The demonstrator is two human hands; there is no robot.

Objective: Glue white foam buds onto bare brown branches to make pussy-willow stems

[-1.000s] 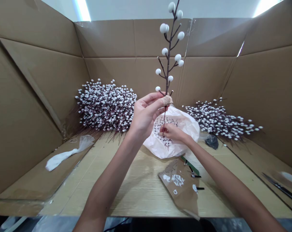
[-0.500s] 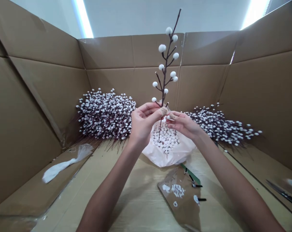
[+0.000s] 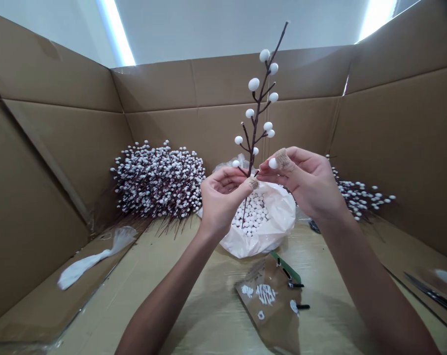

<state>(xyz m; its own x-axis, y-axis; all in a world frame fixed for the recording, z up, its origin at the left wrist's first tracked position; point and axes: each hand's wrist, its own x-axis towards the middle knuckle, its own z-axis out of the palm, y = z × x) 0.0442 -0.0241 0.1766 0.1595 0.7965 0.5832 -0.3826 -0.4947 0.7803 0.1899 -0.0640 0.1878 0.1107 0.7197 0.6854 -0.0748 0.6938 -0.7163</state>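
Upright in the middle stands a dark brown artificial berry branch with white berries on its side twigs; a few twig ends are bare. My left hand pinches its stem low down between thumb and fingers. Just right of the stem, my right hand holds a single white berry between its tape-wrapped thumb and fingertips, close to a short bare twig. Below both hands, a white plastic bag lies open, full of loose white berries. The stem's lower end hangs in front of it.
Finished-looking berry branches lie heaped at the left and right. In front is a cardboard piece with white glue smears and small dark sticks. A white glue-like bag lies left, scissors right. Cardboard walls surround the table.
My right hand has turned and risen, bringing the white berry up beside the stem's low twig. My left hand keeps its pinch on the branch. The view has shifted slightly.
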